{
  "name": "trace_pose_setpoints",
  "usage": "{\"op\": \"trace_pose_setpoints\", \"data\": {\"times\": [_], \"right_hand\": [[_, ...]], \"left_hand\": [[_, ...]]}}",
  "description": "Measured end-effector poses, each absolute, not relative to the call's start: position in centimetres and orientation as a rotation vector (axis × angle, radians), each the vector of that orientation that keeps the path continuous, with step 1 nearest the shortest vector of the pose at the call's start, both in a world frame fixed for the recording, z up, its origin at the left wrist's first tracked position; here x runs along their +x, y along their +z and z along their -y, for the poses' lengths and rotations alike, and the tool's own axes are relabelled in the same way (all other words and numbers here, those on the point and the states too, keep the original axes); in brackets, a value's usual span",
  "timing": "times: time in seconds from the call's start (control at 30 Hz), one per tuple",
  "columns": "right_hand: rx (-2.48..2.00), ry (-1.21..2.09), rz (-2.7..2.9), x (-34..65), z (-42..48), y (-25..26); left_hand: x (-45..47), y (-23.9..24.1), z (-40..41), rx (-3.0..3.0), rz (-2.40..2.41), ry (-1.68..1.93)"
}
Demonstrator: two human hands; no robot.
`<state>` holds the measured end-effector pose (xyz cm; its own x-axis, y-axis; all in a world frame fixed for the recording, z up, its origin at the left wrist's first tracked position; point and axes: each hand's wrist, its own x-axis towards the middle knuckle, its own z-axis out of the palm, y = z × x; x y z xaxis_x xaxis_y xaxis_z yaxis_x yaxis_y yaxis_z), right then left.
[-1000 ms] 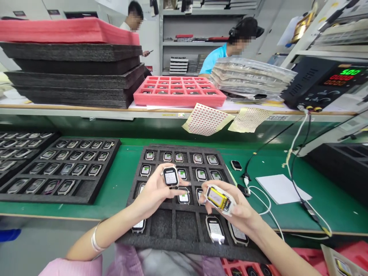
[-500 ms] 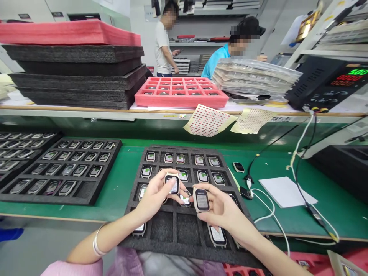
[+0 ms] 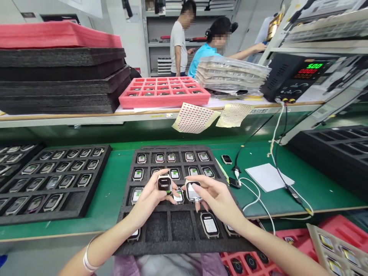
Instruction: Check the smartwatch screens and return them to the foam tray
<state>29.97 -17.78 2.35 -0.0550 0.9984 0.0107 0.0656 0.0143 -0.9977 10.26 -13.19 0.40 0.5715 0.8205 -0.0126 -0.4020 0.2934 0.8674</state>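
Observation:
My left hand (image 3: 155,191) is closed around a smartwatch case (image 3: 165,184) with a dark screen, some text and a green strip at its lower edge. In my right hand (image 3: 211,193) is a second smartwatch case (image 3: 192,191), pale-framed with a white lit screen, and a finger of that hand rests on the screen. Both hands hover over a black foam tray (image 3: 161,245). Its compartments hold several watch cases with green-and-white screens; two front compartments stand bare. A watch case (image 3: 209,224) with a white list on screen lies in the front row.
More black trays of watches (image 3: 83,207) lie left. Right are a loose watch (image 3: 226,159), cables (image 3: 260,195), white paper (image 3: 268,177) and a black tray (image 3: 330,161). The shelf bears foam stacks (image 3: 63,61), a pink tray (image 3: 163,100) and a power supply (image 3: 293,80). Two people are behind.
The left watch's screen went from white to dark with text, and the left thumb left it. A right finger now touches the right watch's screen. My view turned right; the blue-clad person stretched an arm out.

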Motion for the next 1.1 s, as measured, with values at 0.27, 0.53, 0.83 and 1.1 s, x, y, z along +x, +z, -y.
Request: {"op": "trace_pose_setpoints", "data": {"times": [0.27, 0.53, 0.83, 1.1], "right_hand": [[-1.083, 1.290, 1.282, 29.9, 18.1, 3.5], [-1.128, 1.219, 1.268, 29.2, 18.2, 4.0], [-1.055, 1.280, 1.296, 29.7, 18.3, 3.8], [-0.841, 1.379, 1.347, 28.7, 21.0, 6.8]], "left_hand": [[10.3, 0.1, 13.3, 0.977, -0.487, 0.828], [10.5, -0.7, 13.3, 0.955, -0.422, 0.801], [10.4, -0.6, 13.5, 0.918, -0.462, 0.804], [10.0, -0.1, 14.0, 0.964, -0.480, 0.763]]}}
